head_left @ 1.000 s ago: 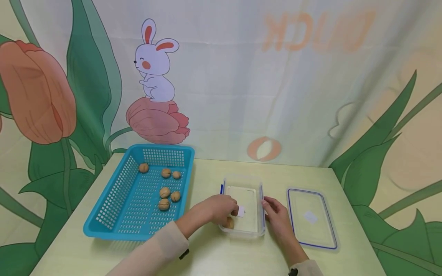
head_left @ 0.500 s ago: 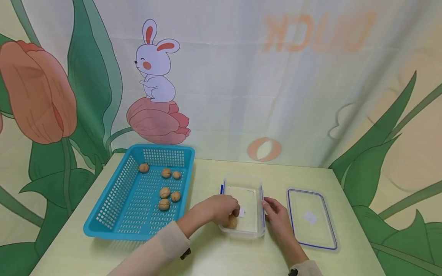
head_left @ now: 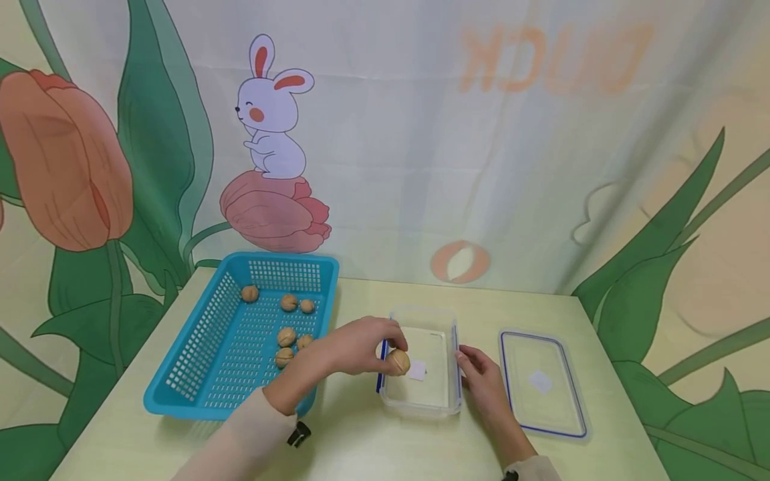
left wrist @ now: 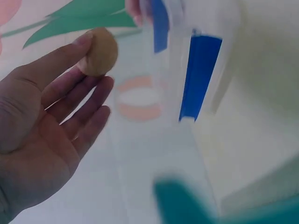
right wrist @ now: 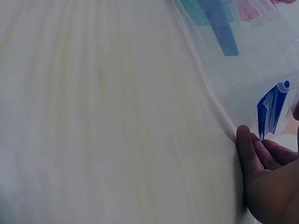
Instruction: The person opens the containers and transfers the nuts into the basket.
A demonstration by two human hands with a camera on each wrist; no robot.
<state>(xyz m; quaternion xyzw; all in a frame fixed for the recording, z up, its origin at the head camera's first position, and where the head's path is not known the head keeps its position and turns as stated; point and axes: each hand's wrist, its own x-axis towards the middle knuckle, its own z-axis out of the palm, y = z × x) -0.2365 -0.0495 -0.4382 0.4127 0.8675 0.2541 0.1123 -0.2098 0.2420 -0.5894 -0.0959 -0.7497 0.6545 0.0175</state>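
Note:
Between thumb and fingertips, my left hand pinches a walnut above the left wall of a clear plastic storage box. In the left wrist view, that walnut sits at the fingertips, beside the box's blue latch. My right hand rests against the box's right side. The right wrist view shows its relaxed fingers at the lower end of a hanging blue latch. Inside the box, a white paper square lies on the bottom, with no walnut visible there.
Left of the box stands a blue plastic basket with several walnuts in it, partly behind my left forearm. To the right lies a clear lid with a blue seal. A printed curtain hangs behind the table.
My left hand has lifted the walnut up out of the box's near-left corner and drawn back leftward. The box's left latch now shows lower. My right hand has stayed at the box's side.

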